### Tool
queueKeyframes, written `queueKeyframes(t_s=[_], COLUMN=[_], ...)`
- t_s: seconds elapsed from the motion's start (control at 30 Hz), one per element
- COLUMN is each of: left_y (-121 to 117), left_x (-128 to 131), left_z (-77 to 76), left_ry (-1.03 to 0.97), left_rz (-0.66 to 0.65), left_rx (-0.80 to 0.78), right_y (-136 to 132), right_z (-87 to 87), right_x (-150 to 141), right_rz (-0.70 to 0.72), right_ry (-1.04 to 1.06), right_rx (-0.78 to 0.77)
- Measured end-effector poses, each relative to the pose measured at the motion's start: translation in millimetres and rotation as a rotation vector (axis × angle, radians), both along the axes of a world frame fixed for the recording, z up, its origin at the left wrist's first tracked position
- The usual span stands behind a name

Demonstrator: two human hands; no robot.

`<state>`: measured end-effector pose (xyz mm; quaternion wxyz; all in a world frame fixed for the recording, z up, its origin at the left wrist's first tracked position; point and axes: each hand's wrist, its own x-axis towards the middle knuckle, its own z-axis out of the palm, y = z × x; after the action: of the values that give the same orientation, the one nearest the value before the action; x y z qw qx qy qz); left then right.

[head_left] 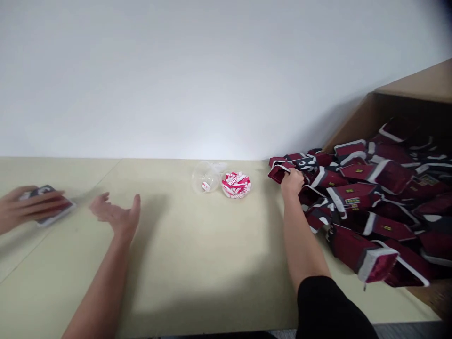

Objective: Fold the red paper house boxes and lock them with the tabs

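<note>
My left hand [118, 213] is over the left part of the table, fingers and thumb spread, with nothing in it. My right hand [293, 182] reaches to the pile on the right, its fingers closed on the edge of a dark red fabric house [278, 173] with white fluffy trim. The hand partly covers that piece. Many similar fabric houses [356, 195] with grey roofs lie heaped around it, spilling from a cardboard box. At the far left, another person's hand [26, 209] rests on one more fabric house [52, 212], which is slightly blurred.
A clear bowl [236, 195] of red-and-white striped slips stands near the back of the table [208, 245]. Beside it is a clear round container [199, 181] with a few slips in it. The large cardboard box [413, 75] opens toward the table. Behind is a pale wall.
</note>
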<state>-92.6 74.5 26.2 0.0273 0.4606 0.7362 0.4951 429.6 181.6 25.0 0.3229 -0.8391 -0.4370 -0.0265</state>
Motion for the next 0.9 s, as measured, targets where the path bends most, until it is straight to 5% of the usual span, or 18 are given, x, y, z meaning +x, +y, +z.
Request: queueKeyframes(t_s=[0.13, 0.33, 0.5, 0.67, 0.77, 0.9], left_y=[2.9, -4.2, -11.7, -15.1, -19.7, -15.8], left_x=[20.2, 62.3, 79.6, 80.0, 84.6, 84.9], left_z=[-11.9, -17.5, -20.9, -12.5, -0.9, 7.7], left_ry=[0.191, 0.125, -0.147, -0.782, -1.101, -1.177], left_rz=[0.102, -0.225, -0.567, -0.948, -0.840, -0.601], left_rx=[0.135, 0.137, 0.045, -0.118, -0.055, 0.053], right_y=[-8.1, -14.8, -22.4, -63.5, -83.4, -82.4], right_z=[10.5, 51.1, 70.5, 45.3, 23.5, 9.8], right_x=[-2.0, -17.4, -95.4, -215.1, -257.3, -257.6], right_rz=[-0.029, 0.116, 0.633, 1.131, 1.269, 1.393], right_ry=[-0.006, 0.030, 0.553, 0.883, 0.816, 0.389], right_rx=[0.070, 0.409, 0.716, 0.497, 0.346, 0.224])
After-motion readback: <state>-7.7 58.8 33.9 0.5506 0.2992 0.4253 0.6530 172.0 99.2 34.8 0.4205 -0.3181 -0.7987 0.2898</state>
